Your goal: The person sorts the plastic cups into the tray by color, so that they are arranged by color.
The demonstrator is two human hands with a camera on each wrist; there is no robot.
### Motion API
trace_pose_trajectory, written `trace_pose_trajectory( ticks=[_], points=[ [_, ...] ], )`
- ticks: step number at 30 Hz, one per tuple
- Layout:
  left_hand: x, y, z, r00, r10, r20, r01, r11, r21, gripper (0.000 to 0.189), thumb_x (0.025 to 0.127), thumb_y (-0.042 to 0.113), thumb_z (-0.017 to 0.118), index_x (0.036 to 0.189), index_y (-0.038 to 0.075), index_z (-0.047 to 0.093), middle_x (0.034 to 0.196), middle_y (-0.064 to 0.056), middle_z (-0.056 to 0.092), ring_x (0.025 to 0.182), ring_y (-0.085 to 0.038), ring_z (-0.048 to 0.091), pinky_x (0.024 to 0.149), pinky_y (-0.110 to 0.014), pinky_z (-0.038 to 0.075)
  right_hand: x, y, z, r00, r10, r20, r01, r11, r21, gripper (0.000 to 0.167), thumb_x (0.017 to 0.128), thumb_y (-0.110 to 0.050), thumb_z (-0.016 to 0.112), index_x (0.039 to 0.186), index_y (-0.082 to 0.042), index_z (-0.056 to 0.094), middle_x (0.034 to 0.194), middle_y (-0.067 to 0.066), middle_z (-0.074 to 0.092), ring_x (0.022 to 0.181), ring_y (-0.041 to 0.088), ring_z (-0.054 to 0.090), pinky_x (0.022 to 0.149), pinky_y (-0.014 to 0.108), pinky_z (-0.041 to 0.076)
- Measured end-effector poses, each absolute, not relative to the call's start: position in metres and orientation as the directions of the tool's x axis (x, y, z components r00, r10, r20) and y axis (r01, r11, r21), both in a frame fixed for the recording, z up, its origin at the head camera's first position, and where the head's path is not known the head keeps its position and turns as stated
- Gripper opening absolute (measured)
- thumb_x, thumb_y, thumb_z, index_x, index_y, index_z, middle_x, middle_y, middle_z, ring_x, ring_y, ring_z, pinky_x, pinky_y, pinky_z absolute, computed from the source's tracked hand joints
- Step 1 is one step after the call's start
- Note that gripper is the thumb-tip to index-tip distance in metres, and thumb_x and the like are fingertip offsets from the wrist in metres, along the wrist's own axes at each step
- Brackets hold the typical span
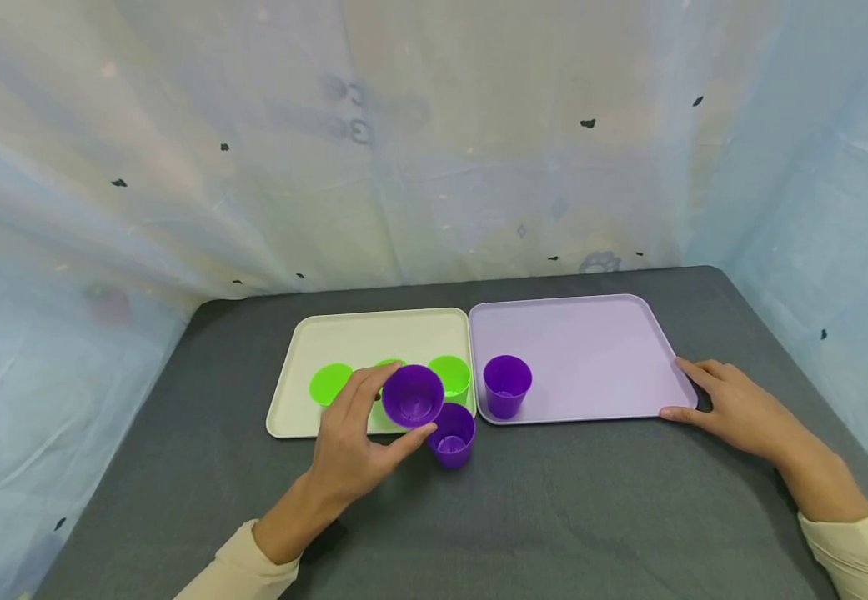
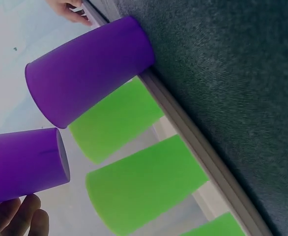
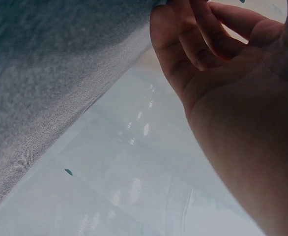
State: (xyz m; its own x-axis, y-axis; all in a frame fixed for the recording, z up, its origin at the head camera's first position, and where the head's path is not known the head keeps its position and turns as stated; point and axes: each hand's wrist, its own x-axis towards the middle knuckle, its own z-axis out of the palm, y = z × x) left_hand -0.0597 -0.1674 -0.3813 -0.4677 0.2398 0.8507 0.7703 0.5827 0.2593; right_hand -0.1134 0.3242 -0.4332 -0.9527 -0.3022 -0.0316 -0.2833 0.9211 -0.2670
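My left hand (image 1: 354, 454) grips a purple cup (image 1: 413, 396) between thumb and fingers, its mouth facing up toward the head camera. That held cup (image 2: 23, 164) is raised beside the green cups (image 2: 146, 184) in the left wrist view. A second purple cup (image 1: 452, 437) stands at the front edge of the cream tray (image 1: 294, 367), partly behind the held one. Another purple cup (image 1: 506, 387) sits at the left end of the lavender tray (image 1: 591, 358). My right hand (image 1: 741, 412) holds that tray's front right corner, thumb along the front edge, fingers on the side.
Three green cups stand in a row on the cream tray: a left one (image 1: 330, 384), a middle one mostly hidden by my left hand, and a right one (image 1: 450, 377). The trays lie side by side on a dark grey cloth (image 1: 554, 508), with pale sheeting (image 1: 434, 167) behind.
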Motion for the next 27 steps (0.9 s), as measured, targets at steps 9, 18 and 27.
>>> trace_pose_trajectory(
  ticks=[9, 18, 27],
  points=[
    [-0.063, -0.155, -0.371, -0.525, 0.264, 0.809, 0.769, 0.553, 0.319, 0.07, 0.085, 0.049, 0.075, 0.13, -0.002, 0.06, 0.119, -0.015, 0.066, 0.103, -0.024, 0.065, 0.082, -0.03, 0.058, -0.114, 0.326, -0.434, -0.954, -0.299, -0.022, -0.282, 0.922, -0.266, 0.095, 0.085, -0.059, 0.07, 0.148, 0.006, 0.039, 0.134, 0.031, 0.05, 0.121, 0.049, 0.047, 0.092, 0.067, 0.042],
    [-0.069, -0.137, -0.36, -0.611, 0.306, 0.73, 0.76, 0.485, 0.433, 0.073, 0.074, 0.034, 0.089, 0.133, 0.004, 0.058, 0.122, -0.01, 0.064, 0.104, -0.018, 0.061, 0.076, -0.03, 0.056, -0.113, 0.325, -0.434, -0.952, -0.306, -0.022, -0.289, 0.917, -0.273, 0.094, 0.086, -0.058, 0.07, 0.148, 0.006, 0.04, 0.134, 0.031, 0.05, 0.122, 0.049, 0.047, 0.091, 0.067, 0.042],
    [-0.074, -0.117, -0.349, -0.79, 0.307, 0.53, 0.611, 0.45, 0.651, 0.069, 0.075, 0.029, 0.089, 0.134, 0.013, 0.057, 0.12, 0.0, 0.062, 0.102, -0.012, 0.059, 0.079, -0.029, 0.057, -0.114, 0.325, -0.433, -0.95, -0.311, -0.017, -0.295, 0.916, -0.272, 0.094, 0.086, -0.057, 0.071, 0.148, 0.006, 0.04, 0.134, 0.031, 0.05, 0.121, 0.049, 0.047, 0.092, 0.066, 0.042]
  ],
)
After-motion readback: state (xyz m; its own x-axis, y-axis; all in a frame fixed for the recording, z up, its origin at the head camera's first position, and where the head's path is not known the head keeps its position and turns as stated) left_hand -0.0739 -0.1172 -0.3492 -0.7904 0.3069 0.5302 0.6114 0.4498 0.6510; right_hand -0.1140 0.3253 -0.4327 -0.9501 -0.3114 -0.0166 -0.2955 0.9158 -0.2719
